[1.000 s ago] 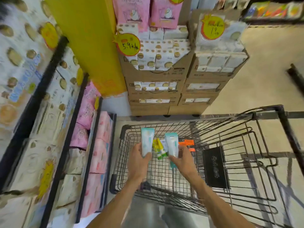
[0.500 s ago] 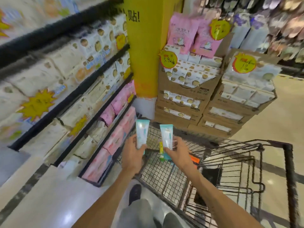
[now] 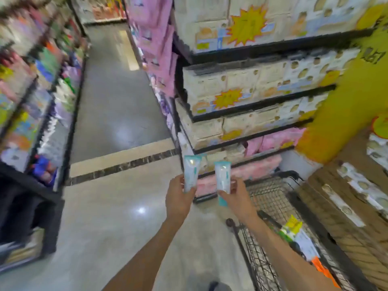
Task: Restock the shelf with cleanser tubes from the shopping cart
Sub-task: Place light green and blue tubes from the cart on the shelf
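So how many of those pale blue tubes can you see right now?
2. One tube is held upright in the left hand, the other tube in the right hand. More may lie hidden in the cart.

Bright, even overhead store lighting; white glare spots on the glossy floor (image 3: pixel 141 210); heavy motion blur across the shelves (image 3: pixel 247 108); wide-angle bending at edges; shadows faint.

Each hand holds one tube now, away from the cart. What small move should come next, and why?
Probably carry both down the aisle to find their shelf. The left hand grips one pale teal plastic cleanser tube, the right hand another; both are already clear of the black wire shopping cart, and the nearby black shelves show only boxed and pink packs.
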`<state>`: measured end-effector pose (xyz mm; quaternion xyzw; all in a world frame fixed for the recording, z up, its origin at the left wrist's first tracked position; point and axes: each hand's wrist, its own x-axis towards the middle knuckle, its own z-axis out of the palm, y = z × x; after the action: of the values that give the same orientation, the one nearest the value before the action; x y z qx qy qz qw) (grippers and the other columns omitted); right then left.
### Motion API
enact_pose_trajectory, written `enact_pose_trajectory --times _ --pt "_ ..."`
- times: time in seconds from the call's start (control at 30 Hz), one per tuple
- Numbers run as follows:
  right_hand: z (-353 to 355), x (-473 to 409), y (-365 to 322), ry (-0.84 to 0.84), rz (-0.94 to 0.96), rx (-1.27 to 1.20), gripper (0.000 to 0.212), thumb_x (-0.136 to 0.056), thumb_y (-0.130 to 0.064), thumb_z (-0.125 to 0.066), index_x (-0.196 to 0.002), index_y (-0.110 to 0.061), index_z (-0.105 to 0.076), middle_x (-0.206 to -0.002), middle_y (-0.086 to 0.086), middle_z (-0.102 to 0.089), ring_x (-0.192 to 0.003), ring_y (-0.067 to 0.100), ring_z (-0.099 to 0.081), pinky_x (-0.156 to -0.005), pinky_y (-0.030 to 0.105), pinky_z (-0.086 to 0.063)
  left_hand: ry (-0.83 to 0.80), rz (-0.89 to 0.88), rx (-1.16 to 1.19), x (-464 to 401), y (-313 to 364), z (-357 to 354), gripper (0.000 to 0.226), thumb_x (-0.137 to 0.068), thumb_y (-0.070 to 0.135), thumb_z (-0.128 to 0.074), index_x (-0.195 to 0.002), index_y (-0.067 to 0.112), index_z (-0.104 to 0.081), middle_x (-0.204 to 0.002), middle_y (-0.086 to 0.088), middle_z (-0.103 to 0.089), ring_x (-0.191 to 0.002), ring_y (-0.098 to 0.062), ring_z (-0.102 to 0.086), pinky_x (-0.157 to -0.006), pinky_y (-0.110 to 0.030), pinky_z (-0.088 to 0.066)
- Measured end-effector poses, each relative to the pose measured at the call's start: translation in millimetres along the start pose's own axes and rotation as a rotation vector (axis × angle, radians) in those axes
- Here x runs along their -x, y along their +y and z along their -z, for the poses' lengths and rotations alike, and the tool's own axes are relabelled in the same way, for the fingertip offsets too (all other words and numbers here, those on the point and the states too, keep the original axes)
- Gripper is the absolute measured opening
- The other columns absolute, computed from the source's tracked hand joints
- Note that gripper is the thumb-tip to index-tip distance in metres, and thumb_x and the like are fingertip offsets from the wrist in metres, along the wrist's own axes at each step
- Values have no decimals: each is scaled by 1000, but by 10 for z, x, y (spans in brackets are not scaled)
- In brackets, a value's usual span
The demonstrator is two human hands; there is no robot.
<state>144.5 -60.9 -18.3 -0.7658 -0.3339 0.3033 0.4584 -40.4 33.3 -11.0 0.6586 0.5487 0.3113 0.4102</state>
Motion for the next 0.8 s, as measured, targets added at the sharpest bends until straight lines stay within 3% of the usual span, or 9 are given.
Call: enact_pose_trajectory --times 0.07,0.2,0.27,0.37,0.43,0.57,0.7,0.8 --pt "-440 61 -239 -102 35 18 50 -85 -22 -84 -122 -22 -51 -104 -5 -62 -92 12 -64 -77 33 -57 95 58 5 58 -226 442 56 -87 31 -83 -134 22 -55 -122 6 -63 -102 -12 -64 -87 -36 -60" --pt "-1375 361 -740 -259 114 69 48 -87 -20 -82 -121 -20 -48 -98 -9 -57 -84 9 -61 -66 20 -52 257 140 1 299 -697 1384 55 -88 31 -82 -134 22 -54 -120 8 -62 -93 -4 -63 -70 -9 -48" --pt "-1859 596 -983 -333 202 87 47 -86 -18 -83 -118 -19 -49 -92 -4 -58 -78 12 -61 -63 19 -50 338 174 3 452 -931 1880 56 -88 32 -82 -135 23 -53 -119 10 -60 -96 -6 -62 -75 -14 -52" --pt "-2621 1021 -1314 -439 266 81 48 -85 -21 -84 -119 -23 -49 -98 0 -61 -87 19 -65 -71 31 -56 470 213 1 741 -1317 2653 56 -87 36 -82 -134 27 -53 -121 10 -60 -103 -9 -62 -87 -34 -61" --pt "-3118 1377 -1552 -528 306 97 48 -87 -25 -82 -121 -24 -48 -102 -3 -59 -89 13 -64 -70 26 -56 545 235 -8 978 -1573 3174 52 -87 37 -81 -132 29 -55 -120 10 -60 -104 -10 -63 -88 -41 -62" --pt "-4090 2072 -1900 -678 388 97 47 -89 -25 -80 -122 -23 -47 -106 -4 -59 -90 11 -63 -71 24 -57 684 287 -13 1492 -2015 4152 52 -88 35 -79 -134 27 -56 -120 9 -60 -104 -10 -62 -88 -33 -57" --pt "-4974 2711 -2175 -799 457 132 48 -89 -28 -80 -121 -27 -45 -103 -13 -55 -90 8 -61 -70 19 -55 806 372 -23 1940 -2333 4975 74 -71 69 -68 -129 24 -60 -117 5 -65 -103 -15 -66 -85 -37 -59" --pt "-5554 3111 -2382 -895 529 146 48 -88 -28 -80 -118 -31 -43 -102 -18 -51 -92 6 -60 -76 25 -57 898 422 -62 2178 -2649 5481 56 -84 46 -79 -130 20 -59 -119 -1 -66 -105 -21 -67 -86 -45 -61"
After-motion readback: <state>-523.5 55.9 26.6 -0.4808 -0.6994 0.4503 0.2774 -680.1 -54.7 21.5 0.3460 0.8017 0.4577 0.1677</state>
